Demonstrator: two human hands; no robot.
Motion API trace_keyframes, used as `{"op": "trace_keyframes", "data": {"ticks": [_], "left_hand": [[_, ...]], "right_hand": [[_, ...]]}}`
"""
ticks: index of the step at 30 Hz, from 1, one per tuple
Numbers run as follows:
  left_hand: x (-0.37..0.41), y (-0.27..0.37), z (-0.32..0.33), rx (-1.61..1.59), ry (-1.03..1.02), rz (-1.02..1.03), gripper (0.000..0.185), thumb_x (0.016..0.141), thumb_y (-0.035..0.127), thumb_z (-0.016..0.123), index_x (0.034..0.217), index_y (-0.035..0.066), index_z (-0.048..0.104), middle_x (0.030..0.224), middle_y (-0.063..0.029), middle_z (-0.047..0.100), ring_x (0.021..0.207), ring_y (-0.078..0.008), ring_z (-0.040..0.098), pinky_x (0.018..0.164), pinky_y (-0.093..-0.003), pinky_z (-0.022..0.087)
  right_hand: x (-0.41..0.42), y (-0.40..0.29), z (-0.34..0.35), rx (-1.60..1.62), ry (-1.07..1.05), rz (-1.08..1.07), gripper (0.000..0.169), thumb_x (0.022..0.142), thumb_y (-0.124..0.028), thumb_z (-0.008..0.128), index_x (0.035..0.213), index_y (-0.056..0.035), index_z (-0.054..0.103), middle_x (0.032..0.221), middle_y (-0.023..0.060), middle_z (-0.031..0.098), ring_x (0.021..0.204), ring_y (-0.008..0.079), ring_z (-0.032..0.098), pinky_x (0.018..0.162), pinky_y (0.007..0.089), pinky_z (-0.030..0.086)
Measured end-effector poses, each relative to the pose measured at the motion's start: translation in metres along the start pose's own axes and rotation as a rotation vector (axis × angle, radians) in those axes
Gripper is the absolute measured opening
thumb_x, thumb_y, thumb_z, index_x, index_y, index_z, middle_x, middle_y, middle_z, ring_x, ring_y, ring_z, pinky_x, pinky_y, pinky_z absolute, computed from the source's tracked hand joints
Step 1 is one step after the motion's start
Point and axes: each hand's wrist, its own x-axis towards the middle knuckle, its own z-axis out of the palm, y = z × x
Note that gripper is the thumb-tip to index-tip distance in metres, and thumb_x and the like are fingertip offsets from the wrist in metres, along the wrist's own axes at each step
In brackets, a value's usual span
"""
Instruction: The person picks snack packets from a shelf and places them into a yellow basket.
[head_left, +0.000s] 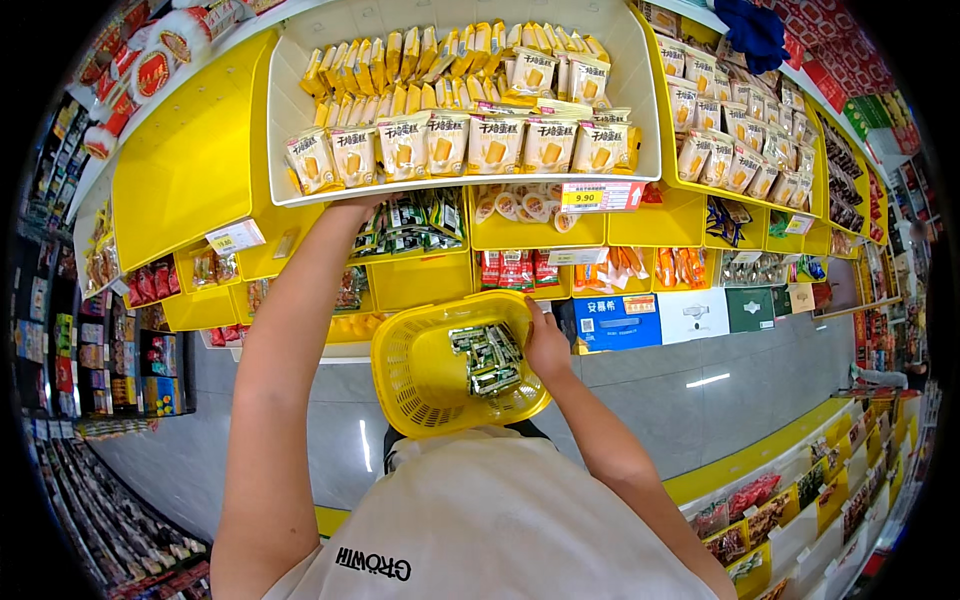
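My right hand (546, 343) grips the right rim of a yellow plastic basket (409, 360) held against my body. Inside, toward its right end, lies a pile of small green-and-silver packets (489, 360). My left arm reaches up and forward. Most of my left hand (366, 201) is hidden beneath the front lip of a white bin (465, 182), beside a yellow compartment of dark green packets (420, 221); its fingers cannot be seen. Upright rows of wrapped dry cakes (496, 144) fill the white bin.
A bare yellow bin (187, 157) adjoins on the left. More wrapped cakes (742, 127) fill the right-hand bin. Lower compartments hold red packets (517, 268) and orange packets (679, 266). Boxes (619, 324) stand below, above grey tiled floor (675, 382). Another snack rack (810, 495) is at lower right.
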Motion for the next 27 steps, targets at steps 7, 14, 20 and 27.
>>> {"op": "trace_keyframes", "data": {"ticks": [7,14,20,27], "left_hand": [[0.034,-0.025,-0.006,-0.615,-0.094,0.125,0.038,0.116,0.040,0.045,0.146,0.019,0.055,0.139,-0.0060,0.066,0.113,-0.0244,0.069,0.079,-0.0452,0.065],[0.021,-0.030,-0.016,1.075,0.154,0.675,0.051,0.111,0.042,0.053,0.156,0.020,0.050,0.162,-0.0104,0.049,0.139,-0.0323,0.057,0.113,-0.0482,0.049],[-0.076,-0.021,0.020,1.058,0.092,0.598,0.033,0.101,0.022,0.065,0.132,0.011,0.069,0.128,-0.0169,0.068,0.111,-0.0325,0.069,0.095,-0.0455,0.056],[-0.212,-0.157,0.021,0.791,-0.378,0.410,0.023,0.092,0.004,0.071,0.115,0.003,0.070,0.109,-0.0158,0.072,0.081,-0.0263,0.072,0.072,-0.0364,0.058]], "right_hand": [[0.000,-0.006,-0.002,-0.002,-0.019,0.011,0.067,0.100,-0.009,0.059,0.162,-0.0263,0.042,0.117,0.0219,0.065,0.092,0.0445,0.072,0.079,0.0549,0.059],[0.002,-0.006,0.000,-0.009,-0.007,-0.010,0.068,0.098,-0.008,0.061,0.162,-0.0263,0.042,0.116,0.0217,0.065,0.091,0.0442,0.072,0.076,0.0544,0.060],[0.000,-0.001,-0.003,0.014,0.012,0.025,0.056,0.104,-0.012,0.056,0.158,-0.0225,0.046,0.118,0.0228,0.067,0.095,0.0471,0.070,0.079,0.0574,0.058],[0.001,0.006,0.006,0.009,0.052,-0.035,0.067,0.098,-0.004,0.060,0.160,-0.0231,0.045,0.117,0.0260,0.065,0.087,0.0456,0.072,0.074,0.0543,0.060]]}}
